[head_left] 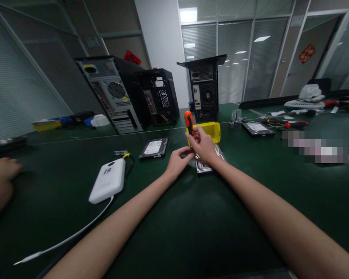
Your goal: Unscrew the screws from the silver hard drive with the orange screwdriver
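Observation:
My right hand (204, 144) is wrapped round an orange and black screwdriver (189, 119), which stands nearly upright with its handle on top. Beneath it lies a hard drive (203, 169) on the green table, its silver face partly covered by my hands. My left hand (178, 162) is at the drive's left edge, thumb and forefinger brought together near the screwdriver's lower end. What those fingers hold, if anything, is too small to make out. Just behind both hands sits a yellow plastic bin (216, 132).
Another hard drive (153, 148) and a white power bank (108, 181) with a cable lie to the left. Three black computer cases (128, 93) stand behind. At right are a third drive (257, 128) and pliers (296, 124). Another person's hand (1, 182) rests far left.

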### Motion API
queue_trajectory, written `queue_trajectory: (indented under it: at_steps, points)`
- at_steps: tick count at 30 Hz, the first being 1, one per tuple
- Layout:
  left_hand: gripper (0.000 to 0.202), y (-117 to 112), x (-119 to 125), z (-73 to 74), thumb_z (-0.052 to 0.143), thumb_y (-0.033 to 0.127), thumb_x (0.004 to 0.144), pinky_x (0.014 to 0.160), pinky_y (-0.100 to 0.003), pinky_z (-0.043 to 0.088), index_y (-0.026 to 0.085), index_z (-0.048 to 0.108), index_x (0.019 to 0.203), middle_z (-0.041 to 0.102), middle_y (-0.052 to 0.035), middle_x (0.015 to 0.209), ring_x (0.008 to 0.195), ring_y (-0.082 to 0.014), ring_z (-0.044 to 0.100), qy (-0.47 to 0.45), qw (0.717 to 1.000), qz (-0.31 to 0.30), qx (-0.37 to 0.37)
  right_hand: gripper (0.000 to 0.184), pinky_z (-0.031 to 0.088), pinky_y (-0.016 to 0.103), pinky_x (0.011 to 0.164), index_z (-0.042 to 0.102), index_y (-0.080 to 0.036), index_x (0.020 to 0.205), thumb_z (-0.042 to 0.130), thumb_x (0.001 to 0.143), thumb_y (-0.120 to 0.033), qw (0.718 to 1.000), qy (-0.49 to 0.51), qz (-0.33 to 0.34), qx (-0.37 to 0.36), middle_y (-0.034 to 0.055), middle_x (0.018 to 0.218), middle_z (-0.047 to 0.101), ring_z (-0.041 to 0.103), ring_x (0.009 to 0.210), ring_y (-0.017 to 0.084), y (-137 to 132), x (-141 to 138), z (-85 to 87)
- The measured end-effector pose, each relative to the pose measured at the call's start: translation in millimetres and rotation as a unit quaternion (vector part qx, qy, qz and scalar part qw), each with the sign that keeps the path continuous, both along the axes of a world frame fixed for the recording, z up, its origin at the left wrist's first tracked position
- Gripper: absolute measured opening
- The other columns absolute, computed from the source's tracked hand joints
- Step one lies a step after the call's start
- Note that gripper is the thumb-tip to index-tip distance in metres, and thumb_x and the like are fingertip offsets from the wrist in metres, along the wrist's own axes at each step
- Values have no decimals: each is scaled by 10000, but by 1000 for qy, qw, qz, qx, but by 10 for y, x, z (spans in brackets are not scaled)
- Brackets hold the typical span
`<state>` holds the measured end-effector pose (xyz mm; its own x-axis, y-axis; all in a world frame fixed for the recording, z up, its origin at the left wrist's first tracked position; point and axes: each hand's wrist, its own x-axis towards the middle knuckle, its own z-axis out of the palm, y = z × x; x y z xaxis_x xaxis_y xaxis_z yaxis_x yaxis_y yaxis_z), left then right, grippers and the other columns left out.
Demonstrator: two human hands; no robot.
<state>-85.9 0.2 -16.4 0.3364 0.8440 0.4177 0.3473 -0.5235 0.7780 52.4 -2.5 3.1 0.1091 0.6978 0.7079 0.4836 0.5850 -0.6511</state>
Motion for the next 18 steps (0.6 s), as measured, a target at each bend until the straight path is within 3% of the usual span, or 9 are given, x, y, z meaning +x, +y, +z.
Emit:
queue_trajectory:
  at_steps: [4,11,15,18]
  points:
    - [308,2,-4,21,532,263,750,664,-263,499,147,701,980,716,-67,1001,907,-214,638,-39,999,11,-32,318,384,247,615,521,-208,941,453,871,-511,1000,10,5,3,4,736,598,565,638,142,2,6,-4]
    - [316,4,-22,-5,472,189,769,797,-307,507,157,689,997,723,-68,1004,965,-207,649,-31,998,42,-38,318,409,253,590,489,-209,818,424,882,-514,994,108,12,26,0,647,562,559,592,135,15,52,15]
    - [305,2,-35,-13,491,188,778,817,-310,501,160,679,1016,721,-68,1008,975,-203,648,-30,998,33,-50,312,409,251,544,445,-212,818,432,871,-519,981,185,-20,55,-16,579,514,533,527,128,44,183,226]
    - [270,-1,-44,-24,519,230,797,810,-308,498,169,677,1008,717,-67,1007,963,-202,648,-27,998,29,-49,315,424,247,524,438,-209,832,399,875,-519,971,226,-63,47,1,623,542,522,516,117,46,449,406]
